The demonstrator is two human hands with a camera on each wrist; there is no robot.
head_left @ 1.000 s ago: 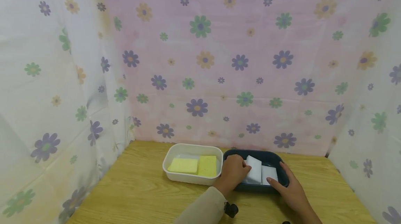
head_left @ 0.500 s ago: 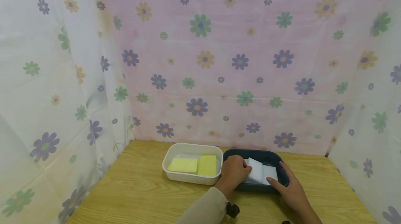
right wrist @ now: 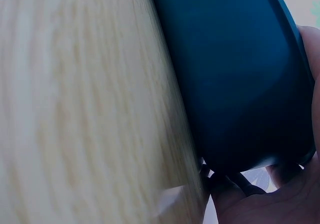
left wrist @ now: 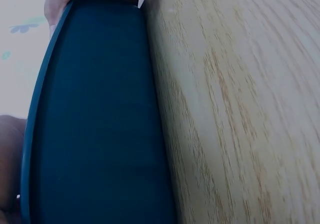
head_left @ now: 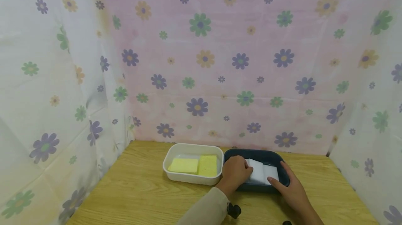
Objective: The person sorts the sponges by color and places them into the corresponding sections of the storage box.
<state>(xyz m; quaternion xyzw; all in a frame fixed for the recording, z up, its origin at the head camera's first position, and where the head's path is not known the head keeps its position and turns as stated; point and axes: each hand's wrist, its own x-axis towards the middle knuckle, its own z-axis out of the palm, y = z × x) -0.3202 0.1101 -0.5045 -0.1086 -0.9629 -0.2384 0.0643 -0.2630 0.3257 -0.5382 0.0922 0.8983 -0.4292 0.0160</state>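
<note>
A dark blue bin (head_left: 255, 188) stands on the table, with white sponge blocks inside. My left hand (head_left: 235, 173) reaches over its front rim, fingers curled at the left side of a white sponge (head_left: 257, 172), which it seems to pinch; the fingertips are partly hidden. Another white sponge (head_left: 271, 172) lies to the right of that one. At the bin's right end my right hand (head_left: 294, 193) grips the wall, thumb over the front rim. The right wrist view shows that hand's fingers (right wrist: 227, 196) wrapped round the bin's end.
Close on the left of the dark bin is a white bin (head_left: 193, 179) holding two yellow sponges (head_left: 208, 166). Both stand on a wood-grain table (head_left: 135, 190). Flowered cloth (head_left: 201, 78) hangs behind and at both sides.
The white sponge at my left hand has tipped down from a raised slant to lie lower and flatter in the dark bin. Both hands have stayed nearly in place.
</note>
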